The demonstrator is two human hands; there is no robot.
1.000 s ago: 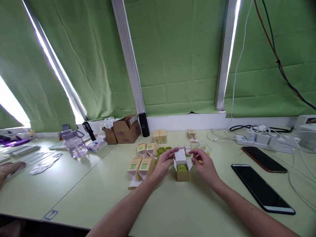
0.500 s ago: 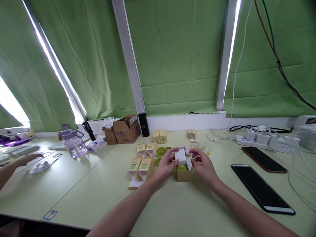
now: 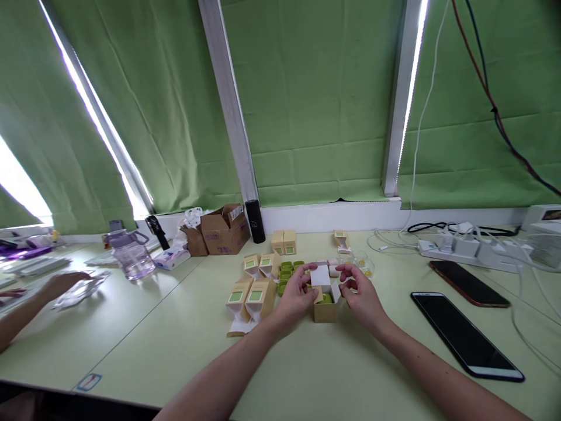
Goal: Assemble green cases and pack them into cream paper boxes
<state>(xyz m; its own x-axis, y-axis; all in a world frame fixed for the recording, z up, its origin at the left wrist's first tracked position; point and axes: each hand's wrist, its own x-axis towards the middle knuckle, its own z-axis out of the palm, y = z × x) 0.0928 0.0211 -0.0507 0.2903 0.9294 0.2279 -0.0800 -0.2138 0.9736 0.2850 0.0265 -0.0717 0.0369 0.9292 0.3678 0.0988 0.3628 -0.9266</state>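
A small kraft cardboard box (image 3: 325, 314) stands on the table between my hands, its white-lined lid raised at the back. Inside sits a light green item (image 3: 326, 299), partly covered by the left side flap. My left hand (image 3: 296, 295) is closed on the box's left side, with the thumb against that flap. The right side flap is pinched in my right hand (image 3: 360, 295), which is also closed. Just behind my left hand are several green containers (image 3: 286, 275). Several similar boxes (image 3: 259, 297) with green labels stand to the left, the front pair with open lower flaps.
Pale pink-white pieces (image 3: 333, 271) and clear round cups (image 3: 363, 266) lie behind my hands. Two phones (image 3: 464, 333) and a power strip (image 3: 468, 255) are on the right. A water jug (image 3: 131, 254) and a brown carton (image 3: 225, 231) stand left. Another person's hand (image 3: 68, 283) touches a plastic packet.
The box's left flap has tilted inward over the green item under my left thumb. My right hand has barely moved. At far left, the other person's hand has moved right onto the plastic packet.
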